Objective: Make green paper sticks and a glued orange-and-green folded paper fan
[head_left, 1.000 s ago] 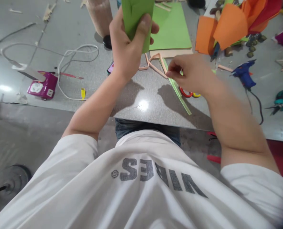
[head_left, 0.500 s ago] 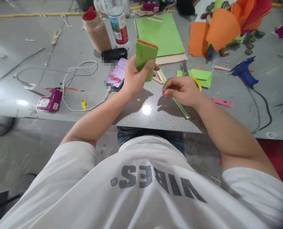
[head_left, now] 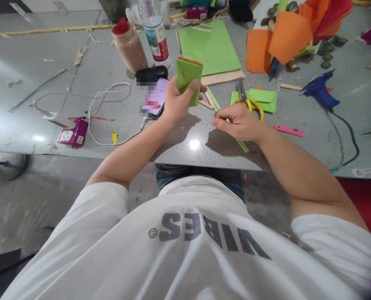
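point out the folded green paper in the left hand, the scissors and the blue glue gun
Folded green paper [head_left: 185, 76]: head view, on its front face above the thumb.
Scissors [head_left: 249, 104]: head view, on the yellow handle.
Blue glue gun [head_left: 321, 88]: head view, on the body.

shirt [head_left: 141, 266]: white, short sleeves [head_left: 104, 208] | lettering [head_left: 191, 227]: dark, creased | round mark [head_left: 153, 233]: small, toward left hand [head_left: 179, 102] | jeans [head_left: 169, 175]: blue, closer in than grip

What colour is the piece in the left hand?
The held piece is green with an orange top edge, in the head view.
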`<move>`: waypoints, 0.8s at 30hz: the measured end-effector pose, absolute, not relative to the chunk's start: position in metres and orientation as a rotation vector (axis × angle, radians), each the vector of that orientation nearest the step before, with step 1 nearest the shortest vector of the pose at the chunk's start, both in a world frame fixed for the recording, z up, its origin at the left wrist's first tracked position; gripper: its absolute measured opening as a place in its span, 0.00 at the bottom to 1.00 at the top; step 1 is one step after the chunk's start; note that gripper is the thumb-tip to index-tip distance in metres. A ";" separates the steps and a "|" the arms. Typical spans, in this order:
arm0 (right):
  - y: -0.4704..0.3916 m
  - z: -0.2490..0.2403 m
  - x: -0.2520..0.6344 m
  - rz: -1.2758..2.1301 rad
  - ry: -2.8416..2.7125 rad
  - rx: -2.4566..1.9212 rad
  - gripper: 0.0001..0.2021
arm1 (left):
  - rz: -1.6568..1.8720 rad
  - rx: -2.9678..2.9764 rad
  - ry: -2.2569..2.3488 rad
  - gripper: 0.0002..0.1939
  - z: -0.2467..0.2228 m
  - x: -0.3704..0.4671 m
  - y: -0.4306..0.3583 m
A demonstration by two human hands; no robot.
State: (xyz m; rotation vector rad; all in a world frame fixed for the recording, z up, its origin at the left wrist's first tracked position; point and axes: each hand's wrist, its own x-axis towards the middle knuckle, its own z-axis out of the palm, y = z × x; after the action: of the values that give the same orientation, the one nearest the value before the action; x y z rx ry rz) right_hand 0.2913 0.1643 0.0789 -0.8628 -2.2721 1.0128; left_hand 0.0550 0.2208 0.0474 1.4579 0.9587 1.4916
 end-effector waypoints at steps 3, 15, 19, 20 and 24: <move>0.154 0.087 0.287 1.161 -2.554 -0.820 0.26 | 1.492 1.438 0.972 0.21 0.049 0.056 0.217; 0.128 0.086 0.273 0.711 -3.100 -0.696 0.14 | 1.520 1.365 0.893 0.09 0.046 0.054 0.217; 0.113 0.100 0.263 0.451 -3.246 -0.751 0.15 | 1.511 1.339 0.894 0.15 0.044 0.055 0.218; 0.109 0.103 0.260 0.415 -3.267 -0.760 0.15 | 1.510 1.339 0.890 0.16 0.044 0.055 0.219; 0.103 0.105 0.252 0.330 -3.305 -0.800 0.12 | 1.504 1.348 0.897 0.15 0.041 0.055 0.220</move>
State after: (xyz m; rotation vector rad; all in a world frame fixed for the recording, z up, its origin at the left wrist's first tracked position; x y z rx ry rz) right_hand 0.2523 0.1030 0.1049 -0.7997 -3.3048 0.3299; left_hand 0.0550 0.2203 0.0409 1.3480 0.8967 1.5044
